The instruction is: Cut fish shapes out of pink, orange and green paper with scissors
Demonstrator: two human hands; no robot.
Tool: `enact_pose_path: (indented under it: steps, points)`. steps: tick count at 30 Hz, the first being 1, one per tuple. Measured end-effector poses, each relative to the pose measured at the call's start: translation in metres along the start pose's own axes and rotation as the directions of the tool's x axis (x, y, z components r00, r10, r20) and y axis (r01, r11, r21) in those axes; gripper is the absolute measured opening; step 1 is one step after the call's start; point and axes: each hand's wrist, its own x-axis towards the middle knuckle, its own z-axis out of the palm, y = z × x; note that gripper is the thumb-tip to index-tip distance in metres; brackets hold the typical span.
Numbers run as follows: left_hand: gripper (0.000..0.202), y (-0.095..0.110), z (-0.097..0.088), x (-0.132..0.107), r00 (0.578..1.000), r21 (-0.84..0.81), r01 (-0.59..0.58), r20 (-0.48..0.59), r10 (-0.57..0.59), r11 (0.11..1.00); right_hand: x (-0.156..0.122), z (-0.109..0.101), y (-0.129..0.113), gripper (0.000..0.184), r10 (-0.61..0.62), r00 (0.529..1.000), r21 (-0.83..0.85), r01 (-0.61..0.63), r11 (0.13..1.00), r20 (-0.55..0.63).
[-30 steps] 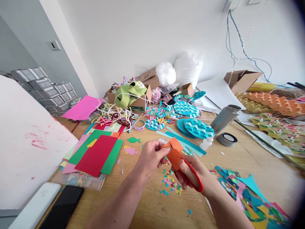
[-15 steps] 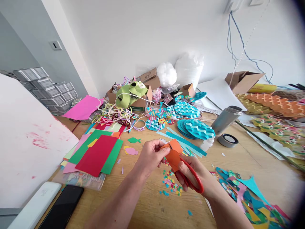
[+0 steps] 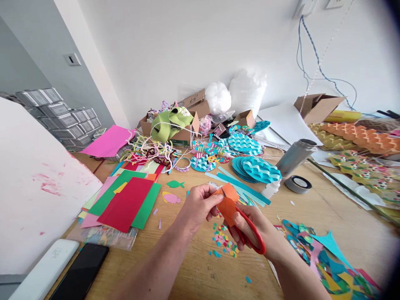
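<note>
At frame centre, orange paper [image 3: 229,209] is being pinched by the nearly closed left hand [image 3: 200,205]; red scissors [image 3: 260,238] are being gripped by the curled right hand [image 3: 252,221]. Paper is being judged light, bendy, easily creased; an edge hold is being favoured.

The tabletop [image 3: 170,213] gives passage between left forearm [image 3: 162,258] and red sheet [image 3: 126,204]; paper scraps [image 3: 315,252] obstruct the right.

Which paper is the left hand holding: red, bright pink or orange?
The orange paper, pinched in the left hand near the scissors; the red sheet and bright pink sheet lie to the left, untouched.
</note>
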Motion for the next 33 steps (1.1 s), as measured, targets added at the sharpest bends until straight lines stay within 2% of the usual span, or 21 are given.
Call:
enact_pose_path:
  steps: [19, 26, 33]
  points:
    - [0.025, -0.0042, -0.0025, 0.0025, 1.0, -0.018, 0.005, 0.016, -0.005, 1.0, -0.0022, 0.0017, -0.0058, 0.064, 0.016, 0.999, -0.031, -0.018, 0.999, -0.04]
    - [0.026, -0.0031, -0.0036, 0.0027, 0.997, 0.051, -0.048, -0.05, 0.051, 0.998, -0.0017, 0.0016, -0.0033, 0.061, 0.003, 0.999, -0.038, -0.004, 0.999, -0.037]
    - [0.027, -0.0033, -0.0033, 0.0035, 0.999, 0.018, -0.036, -0.029, 0.036, 0.999, -0.0005, 0.0001, 0.0024, 0.063, 0.013, 1.0, -0.017, -0.013, 1.0, -0.011]
